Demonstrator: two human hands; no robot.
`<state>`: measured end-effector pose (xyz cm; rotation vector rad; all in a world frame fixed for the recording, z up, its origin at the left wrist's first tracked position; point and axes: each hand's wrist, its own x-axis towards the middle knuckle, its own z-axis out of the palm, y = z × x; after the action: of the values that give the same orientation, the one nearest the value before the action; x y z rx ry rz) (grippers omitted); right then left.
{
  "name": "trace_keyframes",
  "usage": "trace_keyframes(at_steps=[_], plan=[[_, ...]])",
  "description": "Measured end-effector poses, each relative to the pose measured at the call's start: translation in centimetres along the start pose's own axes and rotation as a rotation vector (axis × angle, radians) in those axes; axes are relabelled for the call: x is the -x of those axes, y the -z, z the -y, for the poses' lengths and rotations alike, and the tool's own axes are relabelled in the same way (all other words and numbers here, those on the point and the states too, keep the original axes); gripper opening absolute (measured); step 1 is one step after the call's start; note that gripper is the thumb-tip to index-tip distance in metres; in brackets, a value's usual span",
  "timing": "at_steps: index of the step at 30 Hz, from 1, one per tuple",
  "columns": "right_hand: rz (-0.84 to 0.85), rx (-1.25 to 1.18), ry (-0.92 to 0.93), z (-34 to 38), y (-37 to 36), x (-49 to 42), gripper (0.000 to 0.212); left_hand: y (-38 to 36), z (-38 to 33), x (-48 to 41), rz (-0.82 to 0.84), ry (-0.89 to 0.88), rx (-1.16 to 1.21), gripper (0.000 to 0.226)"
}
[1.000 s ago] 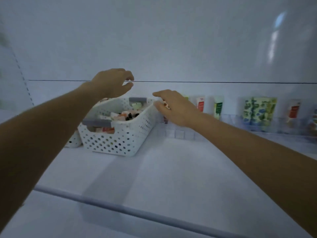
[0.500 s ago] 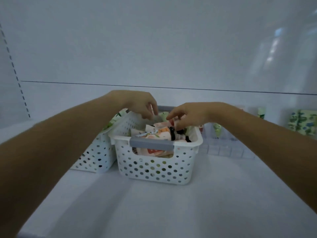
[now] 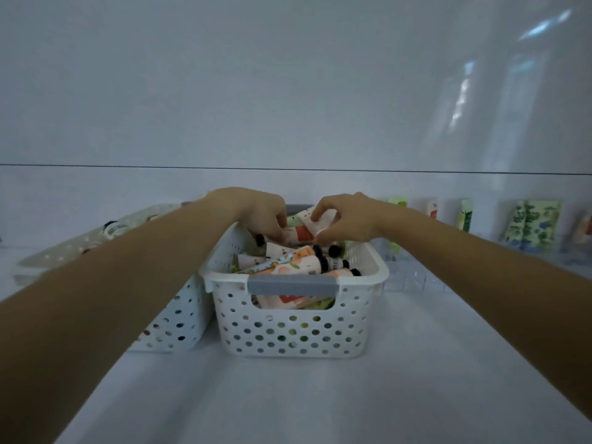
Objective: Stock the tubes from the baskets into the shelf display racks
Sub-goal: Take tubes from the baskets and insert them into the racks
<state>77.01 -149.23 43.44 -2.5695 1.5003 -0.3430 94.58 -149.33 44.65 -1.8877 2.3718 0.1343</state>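
As right grip [image 3: 349, 219] pinches, tube [image 3: 323, 223] sits inside

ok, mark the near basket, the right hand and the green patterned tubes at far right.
near basket [image 3: 293, 331]: head view, perforated front wall.
right hand [image 3: 349, 217]: head view, back of the hand.
green patterned tubes [image 3: 533, 224]: head view, face of the middle tube.

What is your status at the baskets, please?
Right hand pinches a white tube. Left hand among tubes in front basket, grip unclear. Racks to the right, partly stocked.
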Motion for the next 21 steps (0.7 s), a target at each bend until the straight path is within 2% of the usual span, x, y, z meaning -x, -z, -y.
trace_keyframes(at_steps=[4, 6, 9, 13, 16, 18, 21], plan=[[-0.149, -0.395, -0.001, -0.2, -0.7, -0.2, 0.05, 0.3, 0.1, 0.3, -0.145, 0.033, -0.02, 0.024], [-0.253, -0.591, -0.034, -0.2, -0.9, -0.4, 0.047, 0.8, 0.2, 0.5, -0.235, 0.029, 0.127, 0.022], [-0.34, -0.836, -0.099, -0.5, -0.7, -0.8, 0.043, 1.4, 0.3, 0.7, -0.265, 0.037, 0.437, 0.015], [-0.379, -1.193, -0.147, -1.3, 0.5, -0.5, 0.024, 2.3, -0.3, 1.3, -0.283, 0.04, 0.71, 0.015], [-0.367, -1.533, -0.161, -2.9, 1.2, 0.7, 0.024, 3.3, -1.9, 1.9, -0.276, 0.007, 0.851, 0.008], [-0.326, -1.619, -0.143, -4.4, 1.5, 1.7, 0.023, 3.8, -3.5, 2.0, -0.28, -0.008, 0.862, 0.011], [-0.291, -1.499, -0.106, -7.1, 2.0, 3.3, 0.022, 4.3, -6.9, 1.6, -0.301, -0.046, 0.893, 0.011]])
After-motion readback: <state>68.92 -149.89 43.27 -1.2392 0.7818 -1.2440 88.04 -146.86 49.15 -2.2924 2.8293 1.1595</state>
